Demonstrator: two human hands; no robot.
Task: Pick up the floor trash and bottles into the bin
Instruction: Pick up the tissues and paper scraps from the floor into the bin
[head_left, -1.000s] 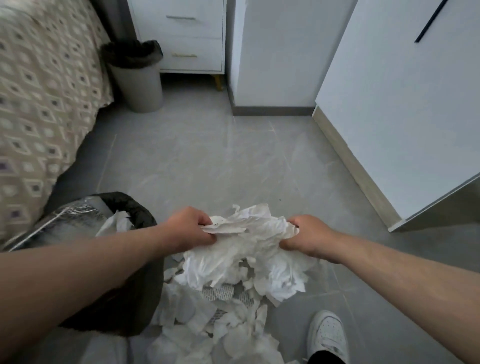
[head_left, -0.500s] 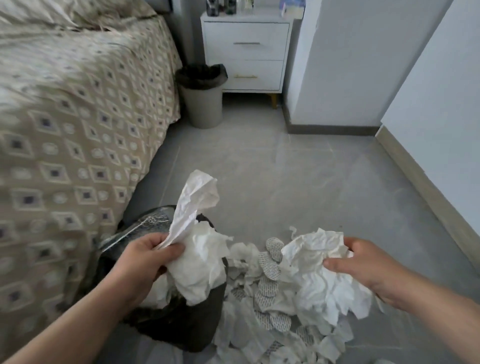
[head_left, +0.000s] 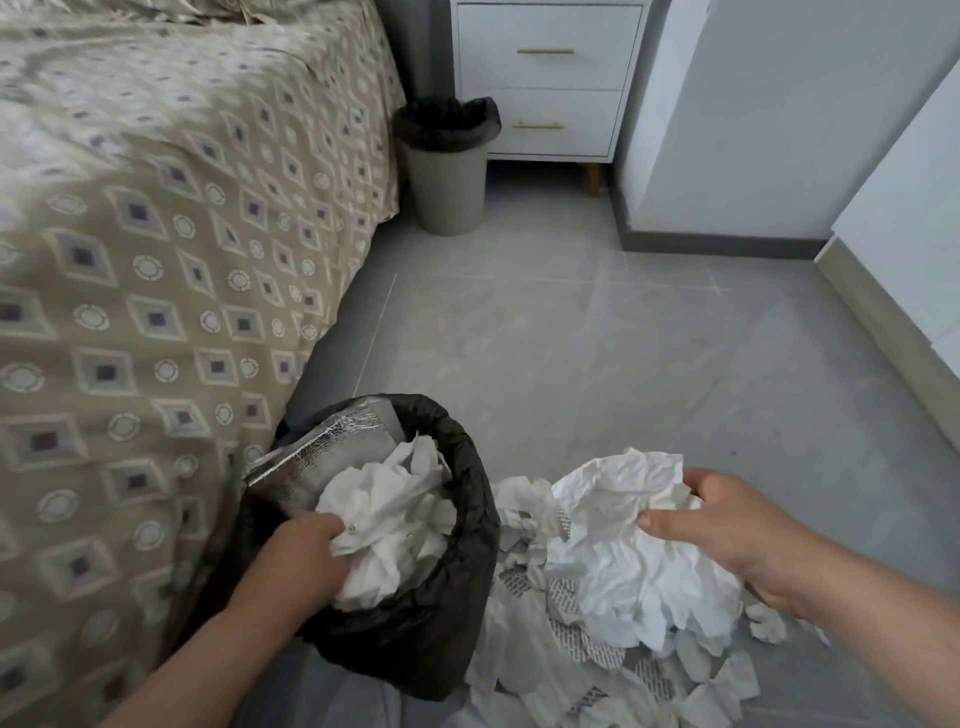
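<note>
A bin lined with a black bag stands on the floor beside the bed. My left hand reaches into it, shut on a wad of white crumpled paper lying inside next to a silver foil sheet. To the right of the bin, my right hand grips a second bunch of crumpled white paper held above the floor. Under it, a pile of torn white and patterned paper scraps covers the tiles. No bottles show.
A bed with a beige diamond-patterned cover fills the left side. A second grey bin with a black liner stands by a white nightstand at the back. White cabinet and wall border the right; bare grey floor tiles lie between.
My left hand has lowered its paper wad from above the rim down into the near bin. My right hand has lifted its bunch slightly. The view has shifted left.
</note>
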